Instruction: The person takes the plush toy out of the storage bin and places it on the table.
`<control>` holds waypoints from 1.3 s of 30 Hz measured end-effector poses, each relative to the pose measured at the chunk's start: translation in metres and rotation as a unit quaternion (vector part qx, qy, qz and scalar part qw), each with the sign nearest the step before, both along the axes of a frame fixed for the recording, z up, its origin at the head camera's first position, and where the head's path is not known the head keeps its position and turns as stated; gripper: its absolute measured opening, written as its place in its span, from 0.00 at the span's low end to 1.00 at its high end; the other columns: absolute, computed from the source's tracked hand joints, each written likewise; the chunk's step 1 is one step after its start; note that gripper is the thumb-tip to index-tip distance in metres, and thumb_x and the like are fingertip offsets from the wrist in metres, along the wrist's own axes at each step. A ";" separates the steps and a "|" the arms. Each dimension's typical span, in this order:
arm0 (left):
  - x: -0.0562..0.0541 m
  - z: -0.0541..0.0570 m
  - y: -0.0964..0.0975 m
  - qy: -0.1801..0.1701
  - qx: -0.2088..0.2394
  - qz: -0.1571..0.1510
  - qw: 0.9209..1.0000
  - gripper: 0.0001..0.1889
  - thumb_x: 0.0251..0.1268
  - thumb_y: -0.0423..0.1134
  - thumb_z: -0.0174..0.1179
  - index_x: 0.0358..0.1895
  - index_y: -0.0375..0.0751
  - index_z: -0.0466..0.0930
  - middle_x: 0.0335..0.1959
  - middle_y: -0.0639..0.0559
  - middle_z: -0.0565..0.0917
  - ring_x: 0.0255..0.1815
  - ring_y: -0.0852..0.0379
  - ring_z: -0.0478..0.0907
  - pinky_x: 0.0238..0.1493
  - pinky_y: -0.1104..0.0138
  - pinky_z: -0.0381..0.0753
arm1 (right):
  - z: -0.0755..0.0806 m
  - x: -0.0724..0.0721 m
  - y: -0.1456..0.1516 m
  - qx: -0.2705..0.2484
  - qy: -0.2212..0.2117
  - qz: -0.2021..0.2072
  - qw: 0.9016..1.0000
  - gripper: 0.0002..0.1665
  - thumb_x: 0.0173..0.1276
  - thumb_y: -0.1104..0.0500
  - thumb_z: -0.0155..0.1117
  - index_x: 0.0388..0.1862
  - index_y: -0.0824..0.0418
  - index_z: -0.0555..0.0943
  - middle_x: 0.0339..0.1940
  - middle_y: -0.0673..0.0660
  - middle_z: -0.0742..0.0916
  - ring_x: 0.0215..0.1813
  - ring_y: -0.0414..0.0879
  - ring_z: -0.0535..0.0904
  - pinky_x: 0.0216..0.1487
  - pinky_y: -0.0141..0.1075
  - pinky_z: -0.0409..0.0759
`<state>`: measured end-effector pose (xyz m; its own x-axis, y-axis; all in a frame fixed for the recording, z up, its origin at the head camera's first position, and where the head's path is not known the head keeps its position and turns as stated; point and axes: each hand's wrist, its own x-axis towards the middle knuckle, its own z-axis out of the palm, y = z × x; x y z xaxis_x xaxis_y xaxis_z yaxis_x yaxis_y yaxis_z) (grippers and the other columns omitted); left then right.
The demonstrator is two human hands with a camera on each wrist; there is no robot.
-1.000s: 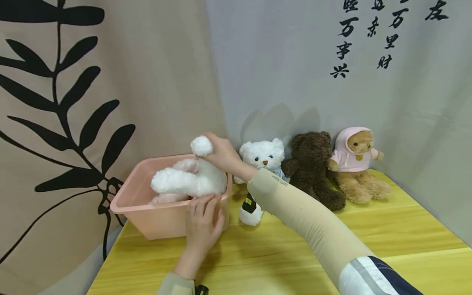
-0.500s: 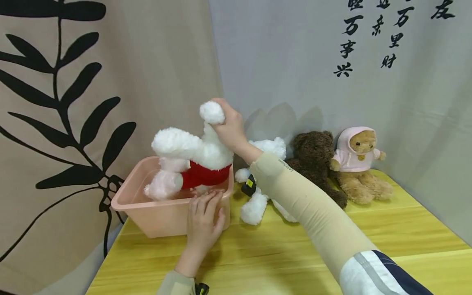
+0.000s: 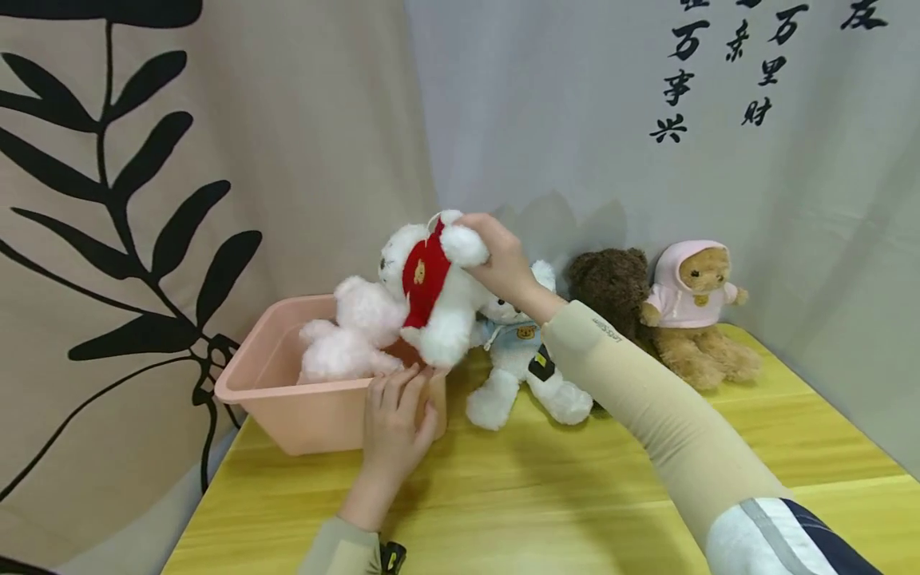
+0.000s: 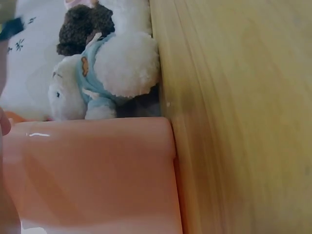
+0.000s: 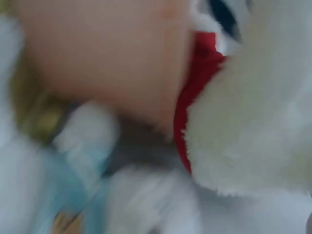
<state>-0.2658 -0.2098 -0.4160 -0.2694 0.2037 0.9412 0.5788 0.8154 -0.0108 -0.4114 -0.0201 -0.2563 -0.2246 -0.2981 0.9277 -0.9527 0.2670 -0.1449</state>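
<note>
Clock positions are read from the centre of the pink basin (image 3: 316, 423) in the head view.

Item: white plush toy (image 3: 460, 299), one. Compared with half a second earlier, it is shifted to the right and turned: its limbs, then raised over the basin, now lie lower, and its face, then hidden, is shown in part. The pale pink plush (image 3: 345, 343), then largely covered, is now exposed in the basin. It is suspended at two o'clock, over the basin's right end; contact with the rim cannot be told.

Description: fluffy white fur; red garment (image 3: 426, 275) with a small yellowish emblem. The toy is tilted, head towards ten o'clock, one foot towards six.

Hands: one upper limb is gripped by the right hand (image 3: 503, 259), its fingertips mostly hidden. The left hand (image 3: 395, 415) is rested at four o'clock, against the front wall, fingers close together at the rim; whether they are curled over it cannot be told.

Adjacent on the counter (image 3: 503, 511): white bear in blue (image 3: 503, 371), three o'clock; brown bear (image 3: 607, 279), partly hidden by the sleeve (image 3: 647, 399); tan bear in a pink hoodie (image 3: 693, 303), farthest out.
</note>
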 end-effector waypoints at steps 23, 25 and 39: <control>0.002 -0.002 0.002 -0.020 0.003 -0.004 1.000 0.22 0.55 0.36 0.55 0.55 0.36 0.78 0.51 0.38 0.78 0.51 0.38 0.71 0.56 0.48 0.65 | 0.072 0.020 0.008 0.412 -0.346 -0.162 0.828 0.41 0.58 0.43 0.68 0.64 0.62 0.69 0.59 0.60 0.77 0.57 0.53 0.72 0.55 0.46 0.73; 0.002 -0.002 0.001 -0.019 0.004 -0.005 1.000 0.22 0.55 0.36 0.55 0.55 0.36 0.78 0.51 0.38 0.78 0.51 0.37 0.71 0.56 0.48 0.65 | 0.068 0.020 0.004 0.409 -0.353 -0.173 0.823 0.54 0.55 0.40 0.71 0.75 0.56 0.57 0.67 0.62 0.70 0.64 0.55 0.67 0.60 0.49 0.71; 0.001 -0.003 -0.002 -0.023 0.002 0.001 1.000 0.22 0.55 0.37 0.55 0.55 0.36 0.78 0.51 0.39 0.78 0.52 0.38 0.73 0.56 0.48 0.66 | 0.007 0.005 -0.021 0.397 -0.143 -0.342 0.839 0.70 0.43 0.20 0.62 0.80 0.49 0.49 0.78 0.64 0.50 0.76 0.60 0.46 0.62 0.74 0.46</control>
<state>-0.2651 -0.2117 -0.4193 -0.3133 0.1999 0.9284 0.5776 0.8161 0.0192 -0.4065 -0.0408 -0.2490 -0.7748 -0.5079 0.3764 -0.4934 0.8581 0.1423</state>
